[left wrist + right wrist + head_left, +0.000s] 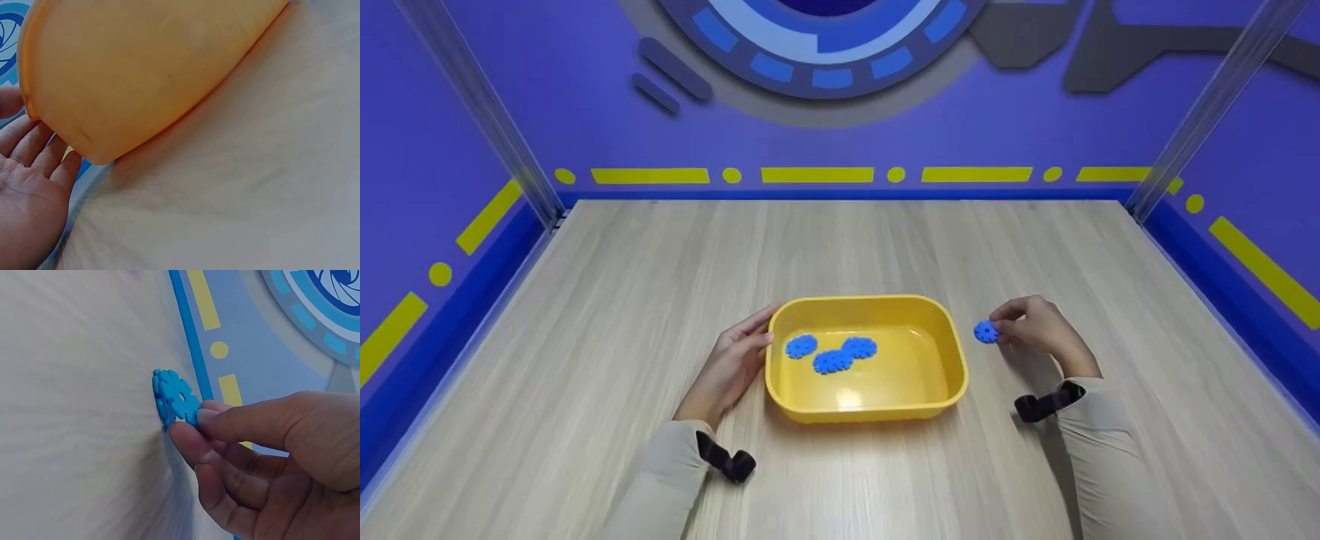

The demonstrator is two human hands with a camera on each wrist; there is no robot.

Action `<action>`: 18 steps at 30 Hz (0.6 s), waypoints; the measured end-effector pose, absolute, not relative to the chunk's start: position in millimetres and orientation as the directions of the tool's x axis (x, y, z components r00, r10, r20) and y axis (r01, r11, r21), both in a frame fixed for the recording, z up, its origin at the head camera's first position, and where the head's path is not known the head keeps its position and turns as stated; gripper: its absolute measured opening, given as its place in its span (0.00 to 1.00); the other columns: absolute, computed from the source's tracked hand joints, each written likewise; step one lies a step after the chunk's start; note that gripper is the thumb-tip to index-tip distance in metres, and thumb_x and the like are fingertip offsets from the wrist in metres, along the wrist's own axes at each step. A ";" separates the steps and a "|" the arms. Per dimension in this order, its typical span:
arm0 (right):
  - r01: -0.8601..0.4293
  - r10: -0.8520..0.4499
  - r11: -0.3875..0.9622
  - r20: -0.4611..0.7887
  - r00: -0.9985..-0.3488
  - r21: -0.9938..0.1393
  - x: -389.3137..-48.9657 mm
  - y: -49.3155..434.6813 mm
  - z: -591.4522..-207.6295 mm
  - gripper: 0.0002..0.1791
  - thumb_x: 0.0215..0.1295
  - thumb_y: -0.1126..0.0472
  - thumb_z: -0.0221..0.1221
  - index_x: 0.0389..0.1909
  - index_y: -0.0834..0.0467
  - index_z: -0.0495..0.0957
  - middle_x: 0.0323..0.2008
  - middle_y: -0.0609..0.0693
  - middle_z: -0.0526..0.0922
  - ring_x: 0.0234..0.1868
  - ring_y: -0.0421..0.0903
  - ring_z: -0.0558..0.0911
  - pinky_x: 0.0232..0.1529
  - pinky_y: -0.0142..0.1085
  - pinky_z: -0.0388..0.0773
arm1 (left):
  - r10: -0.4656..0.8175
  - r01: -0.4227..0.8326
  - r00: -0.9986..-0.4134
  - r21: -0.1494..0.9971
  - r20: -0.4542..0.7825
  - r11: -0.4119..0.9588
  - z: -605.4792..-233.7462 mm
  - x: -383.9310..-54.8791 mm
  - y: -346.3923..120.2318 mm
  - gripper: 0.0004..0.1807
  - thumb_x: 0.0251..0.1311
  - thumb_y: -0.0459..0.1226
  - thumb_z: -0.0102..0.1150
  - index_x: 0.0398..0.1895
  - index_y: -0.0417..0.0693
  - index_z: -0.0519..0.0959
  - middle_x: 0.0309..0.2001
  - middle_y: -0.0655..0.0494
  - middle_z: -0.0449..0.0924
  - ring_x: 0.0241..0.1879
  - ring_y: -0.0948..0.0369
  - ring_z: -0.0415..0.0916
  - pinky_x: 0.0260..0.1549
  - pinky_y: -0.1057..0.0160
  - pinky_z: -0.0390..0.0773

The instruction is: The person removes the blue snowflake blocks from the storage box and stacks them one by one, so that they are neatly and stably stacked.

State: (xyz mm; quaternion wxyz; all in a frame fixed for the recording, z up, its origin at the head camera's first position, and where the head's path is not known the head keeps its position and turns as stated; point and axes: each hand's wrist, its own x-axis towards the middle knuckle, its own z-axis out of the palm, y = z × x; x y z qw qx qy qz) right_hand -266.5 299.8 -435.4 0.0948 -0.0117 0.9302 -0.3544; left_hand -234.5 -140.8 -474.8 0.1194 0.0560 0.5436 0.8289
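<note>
A yellow plastic bin (866,412) stands on the table in the head view. My left hand (731,367) holds its left side, thumb at the rim and fingers against the outer wall; the left wrist view shows this hand (34,185) by the bin's corner (129,84). Inside the bin lie several blue snowflake discs (801,346), some overlapping. To the right of the bin, my right hand (1039,330) pinches a blue snowflake disc (985,331) between thumb and fingers. Up close in the right wrist view, the notched disc (171,396) has a second layer of notched edge behind it.
The wood-grain table (660,262) spreads around the bin. Purple-blue panels with yellow dashes enclose its back and sides, with metal posts (487,112) at the corners. A black wrist camera (727,457) sits on the left sleeve, another (1046,403) on the right.
</note>
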 end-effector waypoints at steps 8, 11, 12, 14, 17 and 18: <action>0.025 -0.087 0.778 -0.148 -0.985 -0.628 -267.4 299.3 -430.6 0.13 0.65 0.62 0.57 0.45 0.65 0.81 0.42 0.60 0.82 0.33 0.47 0.80 0.37 0.33 0.80 | 0.254 -0.127 -0.967 0.914 -0.027 -0.385 -474.2 -235.3 -140.0 0.31 0.63 0.26 0.48 0.71 0.35 0.59 0.73 0.43 0.57 0.71 0.56 0.57 0.68 0.60 0.64; 0.003 -0.097 0.790 -0.130 -0.987 -0.613 -267.6 297.9 -426.6 0.14 0.65 0.62 0.56 0.46 0.64 0.81 0.43 0.61 0.82 0.36 0.48 0.79 0.39 0.33 0.79 | 0.250 -0.122 -0.968 0.913 -0.023 -0.389 -474.7 -235.6 -139.6 0.31 0.63 0.26 0.48 0.71 0.35 0.59 0.73 0.44 0.58 0.72 0.55 0.56 0.69 0.58 0.62; -0.008 -0.105 0.791 -0.123 -0.987 -0.611 -267.5 297.1 -425.2 0.14 0.65 0.62 0.56 0.46 0.64 0.81 0.44 0.61 0.82 0.37 0.49 0.79 0.39 0.33 0.79 | 0.248 -0.121 -0.969 0.914 -0.024 -0.388 -475.0 -235.6 -139.6 0.31 0.63 0.26 0.48 0.71 0.35 0.59 0.72 0.44 0.58 0.72 0.55 0.56 0.69 0.58 0.61; -0.033 -0.123 0.791 -0.106 -0.987 -0.611 -266.9 295.3 -422.0 0.14 0.65 0.62 0.56 0.46 0.65 0.81 0.44 0.62 0.82 0.38 0.49 0.78 0.40 0.33 0.78 | 0.246 -0.121 -0.969 0.916 -0.026 -0.382 -475.3 -235.4 -139.6 0.30 0.63 0.26 0.47 0.71 0.35 0.60 0.72 0.44 0.58 0.72 0.55 0.56 0.69 0.57 0.60; -0.064 -0.149 0.783 -0.087 -0.985 -0.619 -266.4 292.4 -417.0 0.14 0.65 0.62 0.57 0.46 0.66 0.81 0.43 0.62 0.83 0.38 0.50 0.80 0.38 0.33 0.78 | 0.243 -0.123 -0.969 0.919 -0.031 -0.375 -475.2 -235.4 -139.8 0.30 0.63 0.26 0.47 0.71 0.36 0.60 0.72 0.44 0.58 0.72 0.55 0.56 0.70 0.57 0.60; -0.075 -0.158 0.781 -0.080 -0.984 -0.620 -266.3 291.1 -415.1 0.14 0.65 0.62 0.57 0.47 0.67 0.81 0.43 0.62 0.83 0.38 0.51 0.81 0.38 0.33 0.79 | 0.243 -0.124 -0.970 0.920 -0.032 -0.373 -475.1 -235.4 -140.0 0.30 0.63 0.26 0.47 0.71 0.36 0.60 0.72 0.44 0.58 0.72 0.55 0.56 0.70 0.57 0.59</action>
